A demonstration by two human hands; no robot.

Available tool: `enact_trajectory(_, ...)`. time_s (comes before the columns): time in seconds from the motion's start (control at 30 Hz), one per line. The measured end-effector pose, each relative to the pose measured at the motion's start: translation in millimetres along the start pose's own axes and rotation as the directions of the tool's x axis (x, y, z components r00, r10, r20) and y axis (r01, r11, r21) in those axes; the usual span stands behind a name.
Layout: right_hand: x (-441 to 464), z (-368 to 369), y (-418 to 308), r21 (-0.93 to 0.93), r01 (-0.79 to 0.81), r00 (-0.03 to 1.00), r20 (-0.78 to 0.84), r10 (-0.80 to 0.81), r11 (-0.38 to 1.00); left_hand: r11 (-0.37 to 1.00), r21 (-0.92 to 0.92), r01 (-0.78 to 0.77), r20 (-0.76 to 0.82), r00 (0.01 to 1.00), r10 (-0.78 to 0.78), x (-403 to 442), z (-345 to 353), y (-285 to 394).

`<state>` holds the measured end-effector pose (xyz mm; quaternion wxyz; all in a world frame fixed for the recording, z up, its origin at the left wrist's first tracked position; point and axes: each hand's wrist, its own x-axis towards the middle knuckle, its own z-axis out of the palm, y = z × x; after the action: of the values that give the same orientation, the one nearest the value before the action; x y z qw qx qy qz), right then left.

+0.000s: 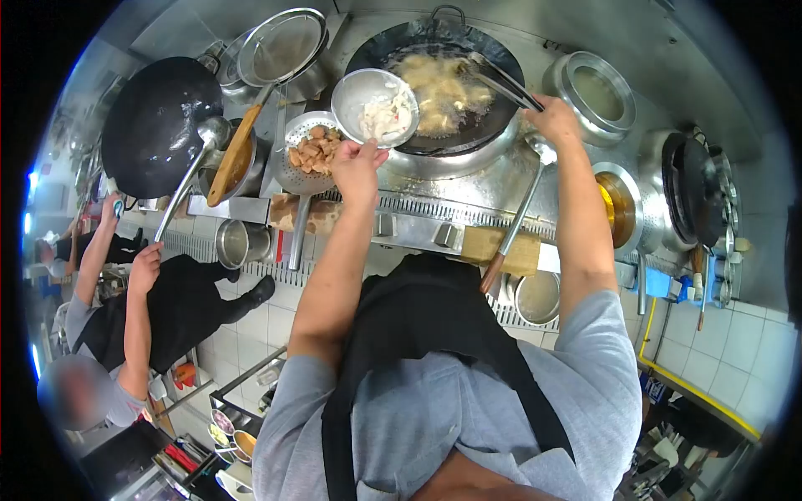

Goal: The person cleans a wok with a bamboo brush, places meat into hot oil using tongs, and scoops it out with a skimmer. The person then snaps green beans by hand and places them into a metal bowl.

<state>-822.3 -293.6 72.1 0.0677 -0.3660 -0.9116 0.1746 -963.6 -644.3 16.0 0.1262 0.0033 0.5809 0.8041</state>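
Observation:
My left hand [357, 171] grips the near rim of a metal bowl [347, 102], which is tilted over the left edge of a black wok [374, 57]. White, coated-looking pieces [386, 115] sit in the bowl. Pale golden pieces [439, 88] bubble in oil inside the wok. My right hand [553, 123] is closed around metal tongs [505, 82], whose tips reach into the wok among the frying pieces. Just left of my left hand, a perforated skimmer [288, 178] carries chunks of browned food [314, 152].
A ladle [522, 204] leans on the stove front by my right forearm. Another black wok [159, 125] and a wooden-handled strainer [234, 159] stand left. Metal pots [622, 125] line the right. At the left, a co-worker [150, 326] holds a long ladle [184, 188].

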Motion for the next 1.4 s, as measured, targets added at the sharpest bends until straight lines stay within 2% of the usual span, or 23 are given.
enact_trajectory(0.13, -30, -15, -3, 0.030, -0.006, 0.991, -0.135, 0.010, 1.000, 0.999, -0.039, -0.015, 0.001, 1.000, 0.015, -3, -6, 5)
enact_trajectory(0.23, -79, -51, -29, 0.063, 0.040, 0.995, -0.099, -0.034, 0.997, 0.998, -0.065, -0.002, 0.019, 1.000, 0.003, -7, -16, 8)
enact_trajectory(0.27, -98, -58, -36, 0.124, 0.159, 0.979, -0.146, -0.141, 0.979, 0.997, -0.072, -0.001, 0.024, 1.000, 0.003, -5, -20, 9)
enact_trajectory(0.37, -152, -88, -77, 0.161, 0.289, 0.956, -0.100, -0.275, 0.944, 0.998, -0.033, -0.051, 0.055, 0.997, 0.053, 0, -33, 6)
enact_trajectory(0.4, -162, -94, -86, 0.180, 0.303, 0.952, -0.016, -0.305, 0.936, 0.998, -0.026, -0.064, 0.057, 0.996, 0.066, 1, -35, 6)
enact_trajectory(0.5, -184, -83, -118, -0.039, 0.357, 0.930, 0.113, -0.351, 0.933, 0.995, -0.015, -0.102, 0.095, 0.990, 0.103, -5, -34, 11)
enact_trajectory(0.53, -186, -68, -123, -0.142, 0.387, 0.922, 0.084, -0.378, 0.911, 0.995, -0.022, -0.096, 0.100, 0.990, 0.098, -8, -33, 9)
enact_trajectory(0.63, -187, -66, -132, -0.177, 0.342, 0.939, 0.089, -0.331, 0.923, 0.996, -0.045, -0.072, 0.080, 0.994, 0.075, -12, -34, 2)
enact_trajectory(0.67, -186, -70, -133, -0.124, 0.323, 0.946, 0.066, -0.317, 0.938, 0.997, -0.059, -0.054, 0.057, 0.997, 0.057, -11, -36, 1)
enact_trajectory(0.77, -159, -77, -106, 0.068, 0.386, 0.922, -0.011, -0.386, 0.920, 0.997, -0.074, -0.031, 0.022, 0.999, 0.033, -3, -40, 3)
enact_trajectory(0.9, -105, -83, -89, 0.203, 0.254, 0.964, 0.029, -0.265, 0.946, 0.998, -0.044, -0.040, -0.056, 0.998, 0.038, 6, -41, 11)
enact_trajectory(1.03, -14, -33, -67, 0.148, 0.381, 0.924, -0.017, -0.383, 0.913, 0.998, -0.028, -0.063, -0.106, 0.993, 0.060, 13, -35, 8)
enact_trajectory(1.17, 48, 11, -92, -0.028, 0.241, 0.967, 0.090, -0.238, 0.970, 0.996, -0.018, -0.088, -0.150, 0.985, 0.084, 6, -28, 8)
enact_trajectory(1.27, 70, 18, -89, -0.009, 0.100, 0.990, 0.098, -0.098, 0.995, 0.997, 0.004, -0.071, -0.159, 0.985, 0.071, -1, -32, 6)
enact_trajectory(1.4, 74, 2, -52, 0.027, 0.169, 0.976, 0.133, -0.171, 0.985, 0.995, -0.005, -0.095, -0.174, 0.980, 0.093, -4, -36, 3)
